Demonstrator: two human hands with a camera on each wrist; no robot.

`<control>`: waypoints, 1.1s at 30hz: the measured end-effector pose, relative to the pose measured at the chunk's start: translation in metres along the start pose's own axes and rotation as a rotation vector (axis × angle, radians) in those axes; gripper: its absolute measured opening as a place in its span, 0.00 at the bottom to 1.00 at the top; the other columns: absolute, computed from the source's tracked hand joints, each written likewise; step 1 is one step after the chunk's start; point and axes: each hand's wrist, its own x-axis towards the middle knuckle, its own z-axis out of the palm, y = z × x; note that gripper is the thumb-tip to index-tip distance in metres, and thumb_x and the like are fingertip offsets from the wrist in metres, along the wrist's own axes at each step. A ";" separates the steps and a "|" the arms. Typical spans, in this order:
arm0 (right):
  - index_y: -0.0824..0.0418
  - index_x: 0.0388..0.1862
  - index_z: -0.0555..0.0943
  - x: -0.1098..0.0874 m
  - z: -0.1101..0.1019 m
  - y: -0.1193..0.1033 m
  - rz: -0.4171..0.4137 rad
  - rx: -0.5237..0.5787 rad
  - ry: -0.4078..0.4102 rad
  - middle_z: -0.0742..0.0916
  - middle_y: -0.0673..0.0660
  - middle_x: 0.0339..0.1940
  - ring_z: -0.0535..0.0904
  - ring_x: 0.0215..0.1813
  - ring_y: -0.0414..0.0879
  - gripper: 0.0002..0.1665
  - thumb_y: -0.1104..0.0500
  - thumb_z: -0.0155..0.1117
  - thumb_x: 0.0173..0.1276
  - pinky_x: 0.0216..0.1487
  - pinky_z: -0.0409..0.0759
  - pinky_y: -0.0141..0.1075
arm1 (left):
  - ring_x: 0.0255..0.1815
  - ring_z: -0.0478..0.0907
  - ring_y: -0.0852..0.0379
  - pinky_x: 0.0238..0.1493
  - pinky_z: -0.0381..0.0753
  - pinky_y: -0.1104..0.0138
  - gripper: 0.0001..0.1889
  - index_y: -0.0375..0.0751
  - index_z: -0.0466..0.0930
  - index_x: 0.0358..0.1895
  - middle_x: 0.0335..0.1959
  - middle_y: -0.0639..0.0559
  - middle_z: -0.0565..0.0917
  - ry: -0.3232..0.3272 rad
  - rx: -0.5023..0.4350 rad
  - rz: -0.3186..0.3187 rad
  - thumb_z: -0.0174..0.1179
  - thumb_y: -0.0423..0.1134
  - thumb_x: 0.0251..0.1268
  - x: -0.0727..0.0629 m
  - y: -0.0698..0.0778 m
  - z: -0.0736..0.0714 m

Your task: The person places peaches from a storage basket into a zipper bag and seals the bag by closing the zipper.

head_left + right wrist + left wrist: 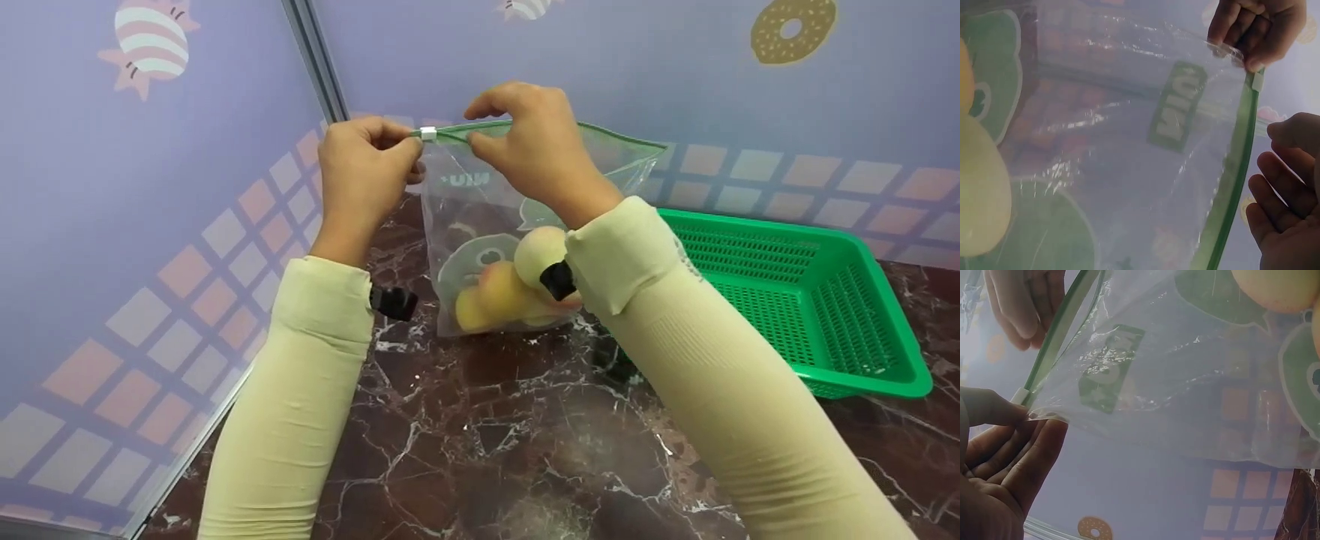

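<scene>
A clear zip bag [480, 202] with a green top strip hangs upright, several yellow-pink peaches [506, 289] in its bottom. My left hand [367, 169] pinches the bag's upper left corner between thumb and fingers, right beside the white slider [428, 133]. In the left wrist view the same slider [1019, 396] sits at the thumb tip. My right hand [536, 142] is near the green strip, a little right of the slider, thumb and fingers spread. The right wrist view shows that right hand [1292, 191] with loosely bent fingers and nothing between them.
A green plastic basket [889, 315] stands on the dark marbled table [480, 450] to the right, partly behind my right sleeve. Printed wall panels [225, 150] rise at the left and back, meeting at a grey corner strip [319, 64].
</scene>
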 end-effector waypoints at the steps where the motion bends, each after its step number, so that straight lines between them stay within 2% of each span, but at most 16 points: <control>1: 0.55 0.49 0.85 0.001 0.001 -0.002 -0.003 -0.002 -0.013 0.87 0.50 0.50 0.79 0.57 0.44 0.14 0.55 0.63 0.66 0.61 0.73 0.35 | 0.25 0.84 0.58 0.31 0.85 0.68 0.07 0.35 0.87 0.36 0.28 0.49 0.85 -0.002 -0.007 0.001 0.59 0.31 0.60 -0.001 0.000 0.000; 8: 0.52 0.50 0.86 0.002 0.004 -0.011 -0.008 -0.003 -0.068 0.88 0.47 0.50 0.80 0.58 0.43 0.14 0.52 0.64 0.67 0.60 0.73 0.34 | 0.24 0.84 0.57 0.31 0.85 0.68 0.07 0.33 0.86 0.35 0.27 0.48 0.85 -0.029 -0.016 0.035 0.59 0.31 0.61 -0.005 0.002 0.005; 14: 0.53 0.47 0.88 0.003 0.004 -0.013 -0.047 0.000 -0.055 0.89 0.49 0.49 0.82 0.55 0.43 0.13 0.52 0.65 0.67 0.58 0.75 0.33 | 0.22 0.84 0.58 0.30 0.84 0.69 0.07 0.34 0.87 0.34 0.30 0.42 0.87 -0.043 0.020 0.082 0.59 0.32 0.61 -0.007 0.004 0.009; 21: 0.53 0.47 0.88 0.005 0.006 -0.016 -0.051 0.013 -0.082 0.89 0.48 0.49 0.82 0.55 0.41 0.12 0.54 0.66 0.66 0.56 0.76 0.30 | 0.22 0.84 0.59 0.31 0.84 0.70 0.08 0.35 0.87 0.32 0.27 0.48 0.87 -0.061 0.033 0.102 0.58 0.32 0.59 -0.008 0.005 0.011; 27: 0.54 0.42 0.89 0.004 0.007 -0.016 -0.079 0.032 -0.073 0.90 0.49 0.44 0.84 0.49 0.40 0.09 0.56 0.66 0.66 0.54 0.77 0.29 | 0.21 0.83 0.59 0.29 0.83 0.71 0.07 0.35 0.87 0.33 0.27 0.48 0.87 -0.089 0.016 0.103 0.59 0.31 0.60 -0.010 0.003 0.009; 33: 0.55 0.41 0.89 0.004 0.007 -0.016 -0.088 0.026 -0.080 0.90 0.49 0.42 0.84 0.48 0.41 0.08 0.57 0.66 0.66 0.54 0.77 0.30 | 0.21 0.82 0.59 0.27 0.82 0.71 0.05 0.34 0.87 0.34 0.25 0.49 0.86 -0.101 0.006 0.109 0.61 0.31 0.61 -0.011 0.001 0.006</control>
